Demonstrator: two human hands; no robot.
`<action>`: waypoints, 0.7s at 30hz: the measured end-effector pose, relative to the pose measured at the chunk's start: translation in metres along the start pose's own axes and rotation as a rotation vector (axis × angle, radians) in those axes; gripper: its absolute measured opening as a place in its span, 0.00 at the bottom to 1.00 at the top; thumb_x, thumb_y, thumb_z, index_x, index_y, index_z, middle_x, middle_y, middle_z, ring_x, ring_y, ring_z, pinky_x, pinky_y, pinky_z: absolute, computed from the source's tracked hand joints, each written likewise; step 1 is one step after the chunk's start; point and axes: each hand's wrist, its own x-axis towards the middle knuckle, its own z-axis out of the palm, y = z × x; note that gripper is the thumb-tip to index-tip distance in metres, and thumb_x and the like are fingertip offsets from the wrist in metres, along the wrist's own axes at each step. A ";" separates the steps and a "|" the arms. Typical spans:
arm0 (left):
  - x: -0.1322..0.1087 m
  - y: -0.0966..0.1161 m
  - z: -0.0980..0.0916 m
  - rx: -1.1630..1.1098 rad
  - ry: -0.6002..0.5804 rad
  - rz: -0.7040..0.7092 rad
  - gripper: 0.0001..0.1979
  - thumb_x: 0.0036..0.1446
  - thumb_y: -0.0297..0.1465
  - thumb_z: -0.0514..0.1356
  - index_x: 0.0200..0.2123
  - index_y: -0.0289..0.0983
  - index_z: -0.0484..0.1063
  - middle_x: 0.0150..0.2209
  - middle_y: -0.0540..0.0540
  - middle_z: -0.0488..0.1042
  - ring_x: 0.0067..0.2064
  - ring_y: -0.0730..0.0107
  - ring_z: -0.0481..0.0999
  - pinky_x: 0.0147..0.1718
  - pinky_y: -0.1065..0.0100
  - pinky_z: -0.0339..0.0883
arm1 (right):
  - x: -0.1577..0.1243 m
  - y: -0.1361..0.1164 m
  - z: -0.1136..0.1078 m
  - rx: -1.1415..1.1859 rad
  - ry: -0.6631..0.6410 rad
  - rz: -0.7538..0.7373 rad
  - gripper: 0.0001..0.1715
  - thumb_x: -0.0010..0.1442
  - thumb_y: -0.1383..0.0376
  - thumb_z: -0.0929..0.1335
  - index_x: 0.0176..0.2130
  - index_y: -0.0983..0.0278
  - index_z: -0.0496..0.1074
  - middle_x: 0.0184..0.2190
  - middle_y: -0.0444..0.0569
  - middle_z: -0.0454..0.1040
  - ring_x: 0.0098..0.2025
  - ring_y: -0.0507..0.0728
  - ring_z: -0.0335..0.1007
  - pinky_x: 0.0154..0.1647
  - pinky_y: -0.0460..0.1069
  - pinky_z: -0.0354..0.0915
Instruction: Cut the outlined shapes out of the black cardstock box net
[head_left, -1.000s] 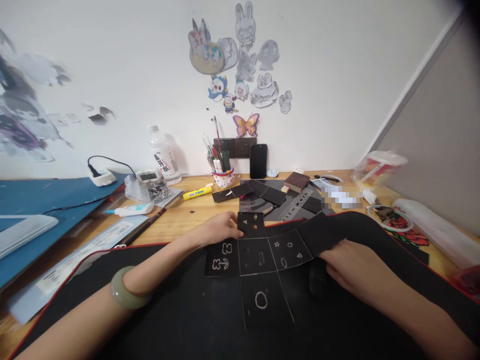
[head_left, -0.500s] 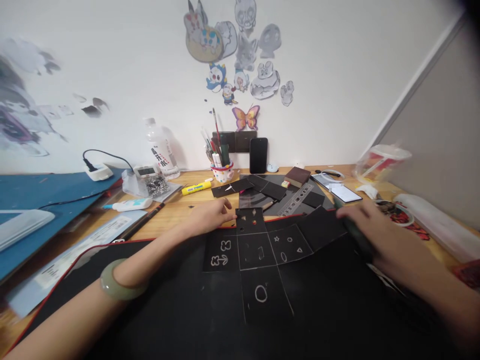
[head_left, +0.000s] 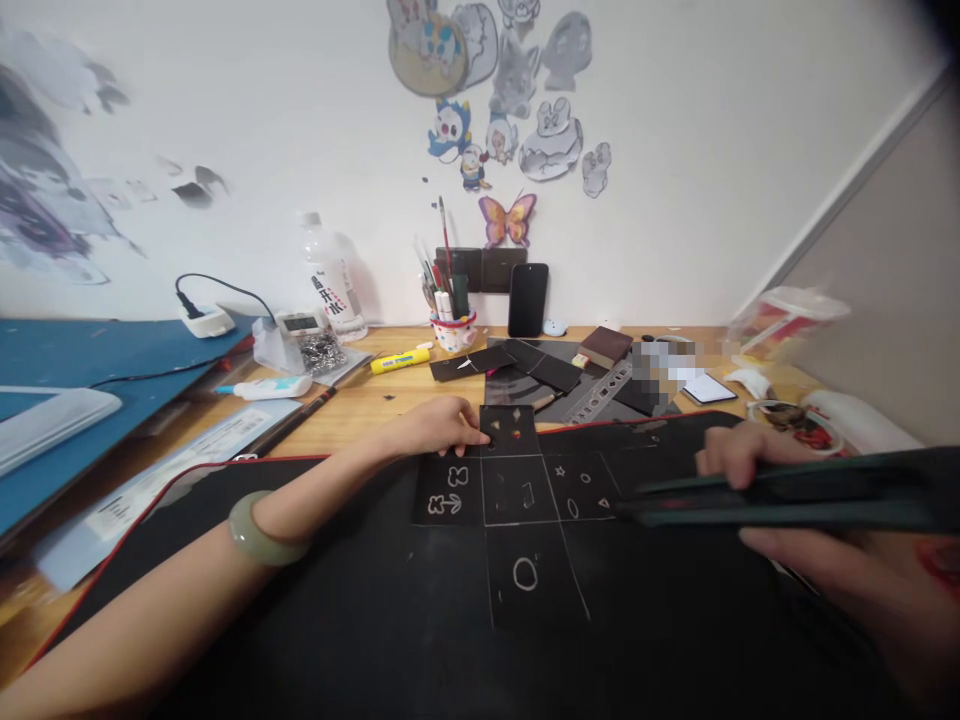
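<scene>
From where I stand, the clearest writing is on the tall transparent plastic bottle [head_left: 330, 285] with the white cap: big black Chinese characters go down it, and the lower two I read as 开水. Blue lettering on the yellow round glue stick [head_left: 400, 361], fine print on the pale blue-and-white flat packet [head_left: 169, 490] and the small white clock's [head_left: 301, 323] display are too small for reading.

Apparently a home craft desk [head_left: 367, 415]: cartoon cutouts [head_left: 551, 148] on white wall [head_left: 262, 130], pen cup [head_left: 454, 335].
</scene>
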 end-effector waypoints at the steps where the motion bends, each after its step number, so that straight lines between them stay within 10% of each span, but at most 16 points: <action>1: 0.001 -0.001 0.001 -0.013 0.013 -0.004 0.15 0.47 0.41 0.56 0.32 0.35 0.65 0.21 0.51 0.66 0.21 0.74 0.64 0.18 0.73 0.56 | -0.001 0.000 0.001 -0.020 -0.125 -0.001 0.08 0.46 0.62 0.63 0.27 0.59 0.56 0.24 0.43 0.59 0.27 0.54 0.58 0.25 0.48 0.59; 5: 0.004 -0.004 0.005 -0.069 0.040 0.010 0.13 0.47 0.40 0.56 0.30 0.35 0.63 0.21 0.52 0.65 0.20 0.76 0.63 0.17 0.74 0.55 | -0.001 -0.001 0.007 -0.094 -0.399 -0.016 0.07 0.45 0.69 0.63 0.27 0.60 0.57 0.25 0.43 0.61 0.26 0.52 0.57 0.23 0.46 0.57; 21: 0.004 0.004 0.010 -0.233 0.227 0.039 0.06 0.59 0.32 0.47 0.34 0.35 0.55 0.26 0.47 0.70 0.18 0.79 0.65 0.18 0.73 0.59 | 0.000 0.007 0.027 -0.320 -0.518 0.222 0.11 0.51 0.56 0.65 0.35 0.57 0.68 0.27 0.42 0.70 0.28 0.54 0.65 0.29 0.47 0.62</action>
